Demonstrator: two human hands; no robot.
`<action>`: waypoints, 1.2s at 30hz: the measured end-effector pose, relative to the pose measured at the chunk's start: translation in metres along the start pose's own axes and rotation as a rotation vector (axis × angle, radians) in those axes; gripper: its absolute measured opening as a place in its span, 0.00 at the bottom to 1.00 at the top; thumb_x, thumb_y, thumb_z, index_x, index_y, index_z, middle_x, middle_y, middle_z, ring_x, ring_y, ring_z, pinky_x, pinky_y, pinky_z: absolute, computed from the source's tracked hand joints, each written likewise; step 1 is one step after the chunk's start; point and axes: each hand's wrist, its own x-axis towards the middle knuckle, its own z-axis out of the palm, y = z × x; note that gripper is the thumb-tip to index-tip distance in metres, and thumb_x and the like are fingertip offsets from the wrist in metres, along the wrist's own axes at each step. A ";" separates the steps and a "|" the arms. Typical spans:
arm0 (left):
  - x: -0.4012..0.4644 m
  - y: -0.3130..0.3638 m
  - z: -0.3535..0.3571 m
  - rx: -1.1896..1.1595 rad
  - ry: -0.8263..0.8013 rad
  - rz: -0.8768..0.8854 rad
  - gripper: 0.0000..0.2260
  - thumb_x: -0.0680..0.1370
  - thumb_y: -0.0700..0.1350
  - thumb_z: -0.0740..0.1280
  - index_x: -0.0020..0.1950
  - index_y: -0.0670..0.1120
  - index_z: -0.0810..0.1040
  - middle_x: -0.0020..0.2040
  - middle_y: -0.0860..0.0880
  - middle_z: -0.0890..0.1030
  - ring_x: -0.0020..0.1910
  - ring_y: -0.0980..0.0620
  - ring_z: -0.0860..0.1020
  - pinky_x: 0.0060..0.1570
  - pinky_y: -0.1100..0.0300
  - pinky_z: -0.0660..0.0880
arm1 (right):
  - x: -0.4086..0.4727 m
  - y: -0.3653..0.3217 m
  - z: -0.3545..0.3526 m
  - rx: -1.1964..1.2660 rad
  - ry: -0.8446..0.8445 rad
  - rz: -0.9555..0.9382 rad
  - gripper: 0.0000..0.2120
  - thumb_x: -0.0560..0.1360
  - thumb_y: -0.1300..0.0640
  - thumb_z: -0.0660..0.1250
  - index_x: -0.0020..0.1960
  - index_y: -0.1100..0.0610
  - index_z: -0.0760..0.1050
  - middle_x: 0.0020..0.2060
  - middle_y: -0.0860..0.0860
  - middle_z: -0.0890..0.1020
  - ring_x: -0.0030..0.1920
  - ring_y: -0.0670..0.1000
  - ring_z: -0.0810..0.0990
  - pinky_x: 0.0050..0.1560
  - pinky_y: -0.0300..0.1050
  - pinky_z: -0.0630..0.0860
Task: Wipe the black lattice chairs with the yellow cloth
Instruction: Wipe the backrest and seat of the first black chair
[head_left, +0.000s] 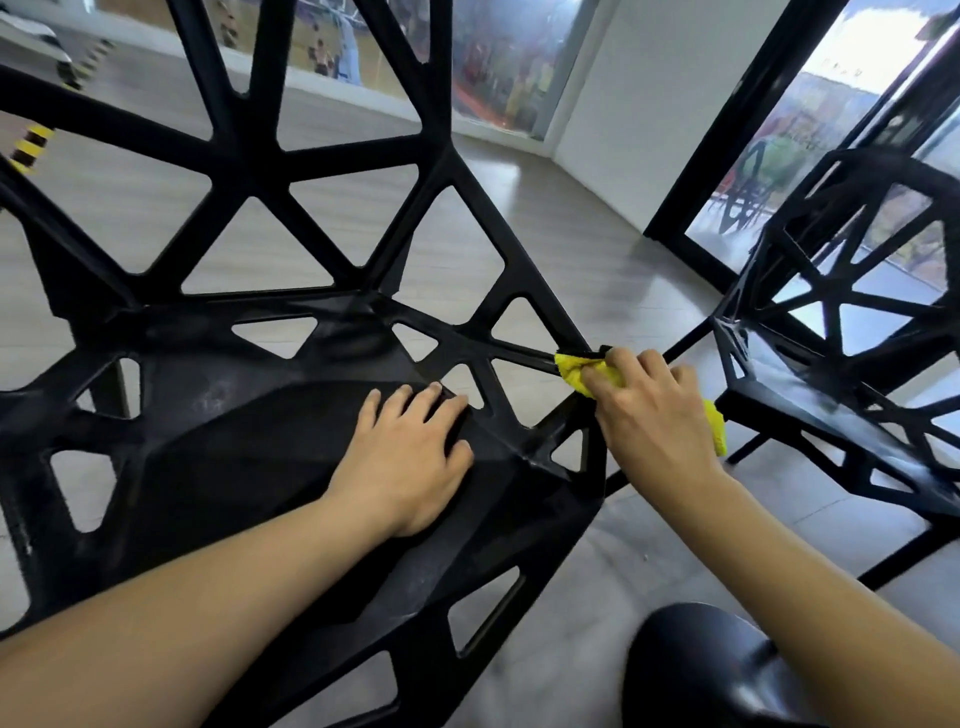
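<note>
A black lattice chair (249, 426) fills most of the view, its seat below me and its open-work back rising at the top. My left hand (410, 457) lies flat on the seat, fingers straight, pressing down near the seat's right side. My right hand (654, 410) grips the yellow cloth (576, 369) against the chair's right edge, where the armrest strut meets the seat. One end of the cloth sticks out past my fingers, another hangs below my wrist. A second black lattice chair (841, 364) stands to the right.
Pale wood-look floor (613, 291) runs under and between the chairs. A black-framed glass door (779, 156) and a white wall stand at the back right. A dark rounded object (696, 670) sits at the bottom right. Yellow-black striped markers lie on the floor at far left.
</note>
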 end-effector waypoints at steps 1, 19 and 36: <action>0.000 0.000 0.001 0.000 0.000 0.001 0.26 0.81 0.60 0.48 0.80 0.59 0.53 0.81 0.52 0.55 0.80 0.46 0.51 0.78 0.44 0.44 | 0.002 0.001 -0.002 -0.007 -0.005 -0.033 0.09 0.76 0.59 0.67 0.56 0.52 0.79 0.54 0.53 0.77 0.49 0.58 0.75 0.43 0.54 0.71; -0.004 -0.001 -0.008 -0.032 -0.023 -0.001 0.26 0.82 0.61 0.47 0.80 0.60 0.51 0.82 0.53 0.53 0.80 0.47 0.49 0.79 0.47 0.43 | 0.018 -0.014 -0.032 0.040 -0.247 0.020 0.07 0.77 0.59 0.62 0.52 0.52 0.77 0.52 0.51 0.72 0.54 0.56 0.72 0.46 0.50 0.64; -0.003 0.000 -0.006 -0.022 -0.021 0.007 0.27 0.81 0.60 0.47 0.81 0.59 0.50 0.82 0.52 0.52 0.80 0.47 0.48 0.79 0.47 0.42 | 0.091 -0.095 -0.030 0.210 -0.125 -0.147 0.08 0.77 0.60 0.62 0.53 0.55 0.78 0.56 0.53 0.74 0.58 0.57 0.71 0.48 0.52 0.66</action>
